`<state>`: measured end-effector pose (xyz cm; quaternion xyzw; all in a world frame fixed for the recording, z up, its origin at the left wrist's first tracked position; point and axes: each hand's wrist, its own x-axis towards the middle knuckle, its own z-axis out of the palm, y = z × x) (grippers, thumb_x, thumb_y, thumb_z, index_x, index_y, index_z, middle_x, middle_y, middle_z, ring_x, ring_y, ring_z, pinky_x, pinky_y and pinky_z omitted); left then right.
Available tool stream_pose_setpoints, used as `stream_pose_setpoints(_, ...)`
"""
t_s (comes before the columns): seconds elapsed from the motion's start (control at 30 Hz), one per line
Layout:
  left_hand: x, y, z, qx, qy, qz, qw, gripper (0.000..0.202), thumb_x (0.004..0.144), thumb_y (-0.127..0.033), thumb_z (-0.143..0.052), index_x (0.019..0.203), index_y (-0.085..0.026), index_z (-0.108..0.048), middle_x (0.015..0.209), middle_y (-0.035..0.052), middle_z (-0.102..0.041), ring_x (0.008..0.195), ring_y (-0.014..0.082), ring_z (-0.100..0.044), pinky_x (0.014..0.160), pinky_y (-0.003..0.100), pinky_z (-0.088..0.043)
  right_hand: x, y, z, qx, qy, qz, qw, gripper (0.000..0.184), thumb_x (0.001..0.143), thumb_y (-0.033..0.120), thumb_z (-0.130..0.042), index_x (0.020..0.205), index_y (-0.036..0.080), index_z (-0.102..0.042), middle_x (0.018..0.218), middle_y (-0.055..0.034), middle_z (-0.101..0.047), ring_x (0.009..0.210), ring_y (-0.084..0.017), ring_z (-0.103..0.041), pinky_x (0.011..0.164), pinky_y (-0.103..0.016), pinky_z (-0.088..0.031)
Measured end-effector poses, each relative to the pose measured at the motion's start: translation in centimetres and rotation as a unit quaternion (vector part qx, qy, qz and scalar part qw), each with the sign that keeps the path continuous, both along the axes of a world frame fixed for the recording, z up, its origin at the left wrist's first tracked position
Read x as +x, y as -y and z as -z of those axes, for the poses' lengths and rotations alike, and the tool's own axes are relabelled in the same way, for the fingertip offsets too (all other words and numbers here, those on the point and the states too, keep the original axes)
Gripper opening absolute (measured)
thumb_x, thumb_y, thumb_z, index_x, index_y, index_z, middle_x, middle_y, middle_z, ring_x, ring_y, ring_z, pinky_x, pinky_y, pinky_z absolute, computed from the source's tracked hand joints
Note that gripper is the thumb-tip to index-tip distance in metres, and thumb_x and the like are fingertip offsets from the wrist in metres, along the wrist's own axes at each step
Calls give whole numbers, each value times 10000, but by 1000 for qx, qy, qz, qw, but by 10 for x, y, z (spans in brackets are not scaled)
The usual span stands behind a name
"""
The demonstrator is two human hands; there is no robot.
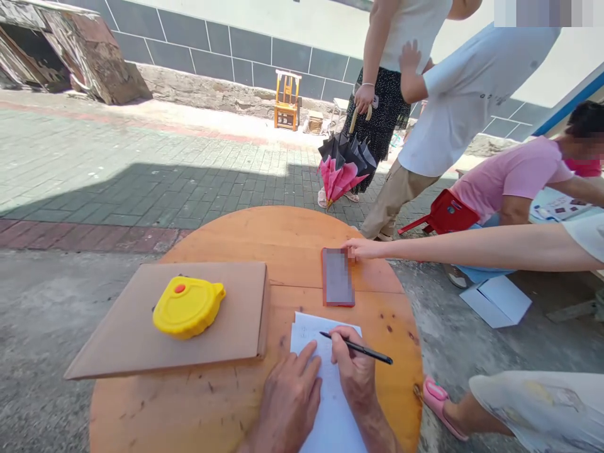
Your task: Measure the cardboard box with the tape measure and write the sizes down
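Observation:
White sheets of paper (333,409) lie on the round wooden table (226,402), with faint handwriting near the top. My right hand (356,371) grips a black pen (365,350) between thumb and fingers; its tip points left, close to the upper part of the paper. My left hand (292,393) rests flat on the sheets' left edge, fingers stretched out, and holds nothing. Just beyond the paper lies a phone (338,277) with a red edge, its screen blurred. Another person's hand (363,248), reaching in from the right, touches the phone's upper right corner.
On the table's left lies a flat cardboard box (236,314) carrying a yellow tape-measure-shaped case (189,308). Several people stand or sit beyond and to the right. One holds a folded pink and black umbrella (342,173). A small wooden chair (287,100) stands by the wall.

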<state>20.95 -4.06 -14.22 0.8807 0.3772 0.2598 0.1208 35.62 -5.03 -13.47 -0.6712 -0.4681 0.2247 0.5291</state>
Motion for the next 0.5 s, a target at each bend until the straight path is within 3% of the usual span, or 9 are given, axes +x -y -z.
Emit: stream_pose_setpoints(0.5,-4,-3,5,20,-11,20,1000,284,854,-149,-497,1110,-226,-593,1252,50,-655,866,215,-684,700,359,-573,0,0,-3,16,-8,4,1000,228,899,332,-517,771,190,-643,525,40,-494,458,-123,-471,485,-235,-415)
